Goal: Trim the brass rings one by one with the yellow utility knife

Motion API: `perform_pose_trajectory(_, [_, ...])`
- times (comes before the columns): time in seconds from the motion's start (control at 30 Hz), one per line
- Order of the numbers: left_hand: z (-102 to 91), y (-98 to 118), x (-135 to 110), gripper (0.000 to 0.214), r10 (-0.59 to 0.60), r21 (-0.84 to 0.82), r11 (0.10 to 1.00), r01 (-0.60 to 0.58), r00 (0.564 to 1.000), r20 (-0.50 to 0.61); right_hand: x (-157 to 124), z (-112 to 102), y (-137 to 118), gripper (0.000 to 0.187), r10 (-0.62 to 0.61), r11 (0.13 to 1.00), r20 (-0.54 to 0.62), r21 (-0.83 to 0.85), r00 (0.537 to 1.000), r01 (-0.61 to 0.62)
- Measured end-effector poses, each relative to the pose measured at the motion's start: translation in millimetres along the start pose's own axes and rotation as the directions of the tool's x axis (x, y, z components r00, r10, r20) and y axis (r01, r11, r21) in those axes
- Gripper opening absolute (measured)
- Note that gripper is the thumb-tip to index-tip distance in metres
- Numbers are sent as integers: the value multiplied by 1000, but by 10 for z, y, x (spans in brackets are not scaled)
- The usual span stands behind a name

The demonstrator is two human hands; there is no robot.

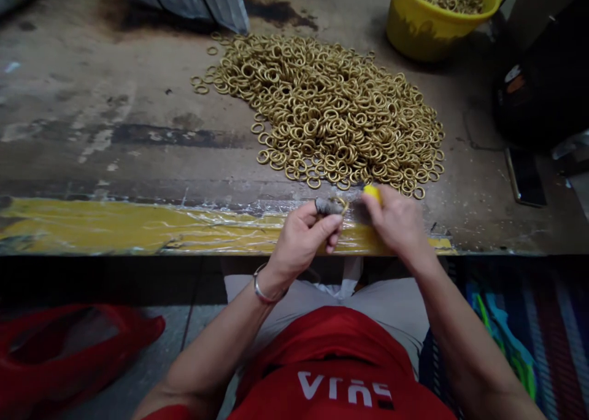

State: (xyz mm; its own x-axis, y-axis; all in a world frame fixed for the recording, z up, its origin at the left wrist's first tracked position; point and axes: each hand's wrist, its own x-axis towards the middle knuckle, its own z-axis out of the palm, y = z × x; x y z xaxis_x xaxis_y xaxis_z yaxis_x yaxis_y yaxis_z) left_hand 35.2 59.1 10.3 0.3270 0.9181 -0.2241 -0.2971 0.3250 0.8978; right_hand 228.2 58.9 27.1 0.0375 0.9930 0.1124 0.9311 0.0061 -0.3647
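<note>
My left hand (299,236) is closed at the front edge of the table, pinching a brass-coloured ring (343,205) between thumb and fingers. A grey wrapping (327,206) covers one of its fingertips. Just to the right, my right hand (399,219) is wrapped around a tool with a yellow handle (372,193). The tool's working end points toward the ring but is too blurred to make out. Behind both hands spreads a wide pile of similar rings (335,113), lying loose on the wooden table (151,156).
A yellow bucket (414,34) full of rings stands at the back right. A phone (526,176) lies at the right, near a dark object (538,95). Yellow plastic-covered sheeting (138,227) lines the front edge. A red bag (69,358) is at lower left.
</note>
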Motion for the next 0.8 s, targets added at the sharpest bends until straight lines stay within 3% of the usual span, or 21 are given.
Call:
perform_pose_trajectory(0.03, [-4,14,-18,31,-14,-10,1000,14,1000,22,52,-8,38,43,60,998,-23,31,998,-59])
perform_pose_trajectory(0.1, [-18,25,-45,33,-32,-27,999,33,999,40,122,-40,72,43,64,970,19,234,998,-66])
perform_pose_trajectory(0.2, [-46,3,-44,33,-46,10,999,45,998,44,143,-92,-22,35,-36,814,149,577,988,-57])
perform_pose_trajectory(0.27, [-64,-25,-28,31,-34,94,995,28,997,66,130,-107,-131,29,-84,719,214,689,973,-90])
perform_pose_trajectory(0.4, [-77,-68,-13,28,55,246,967,-72,996,73,118,-76,-258,23,-166,657,289,745,943,-112])
perform_pose_trajectory(0.53, [-53,-85,-23,27,135,250,960,-125,991,-20,84,21,-259,20,-128,598,253,791,959,-129])
perform_pose_trajectory(0.67, [-38,-71,-3,28,130,171,979,-111,985,-110,11,71,-243,25,-84,466,231,869,969,-167])
perform_pose_trajectory(0.8, [-100,-37,48,15,154,313,942,-122,985,-77,-4,-14,-208,32,-56,275,267,930,962,-242])
